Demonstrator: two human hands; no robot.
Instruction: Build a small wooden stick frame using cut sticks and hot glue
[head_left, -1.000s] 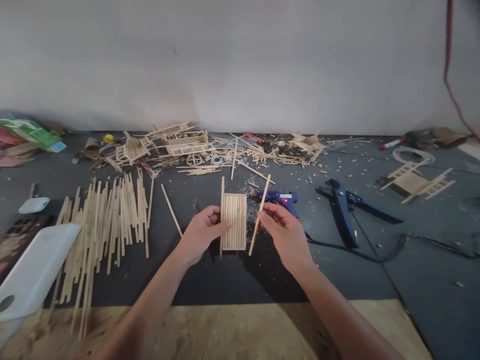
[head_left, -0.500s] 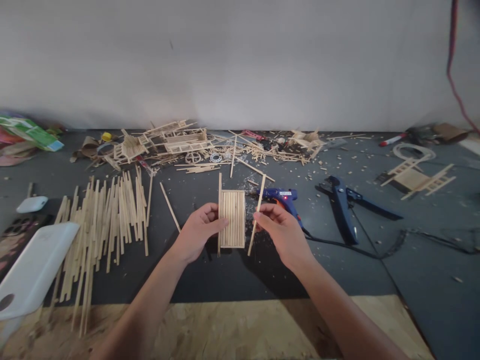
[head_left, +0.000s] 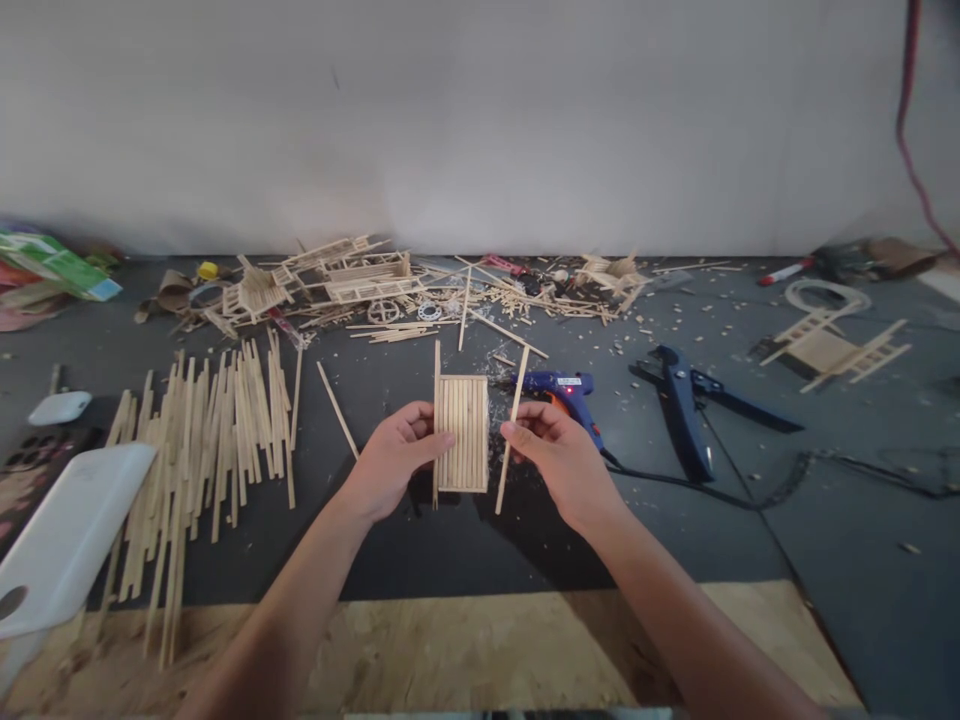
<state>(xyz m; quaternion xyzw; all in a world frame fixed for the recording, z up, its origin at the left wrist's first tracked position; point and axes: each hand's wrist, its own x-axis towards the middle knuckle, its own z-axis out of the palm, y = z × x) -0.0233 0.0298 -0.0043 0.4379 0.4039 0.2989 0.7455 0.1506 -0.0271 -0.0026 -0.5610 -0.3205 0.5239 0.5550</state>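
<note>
My left hand [head_left: 401,450] grips a small panel of wooden sticks [head_left: 463,435] by its left side, thumb on the face. Its sticks run lengthwise, and a longer stick along the left edge juts past both ends. Between the thumb and fingers of my right hand [head_left: 562,455] is a single wooden stick [head_left: 513,430], slightly tilted, just right of the panel and apart from it. Behind my right hand lies a blue glue gun [head_left: 559,388] with a small red light. A loose stick [head_left: 337,410] rests beyond my left wrist.
Many wooden sticks [head_left: 202,440] lie spread on the left, by a white power bank [head_left: 71,540]. Stick structures [head_left: 360,280] and scraps line the wall. On the right are a blue cutter [head_left: 686,415], a black cable [head_left: 690,489] and a small stick frame [head_left: 829,352].
My right hand has brought its stick slightly left, closer to the panel. My left hand still holds the panel, and the view has shifted a little.
</note>
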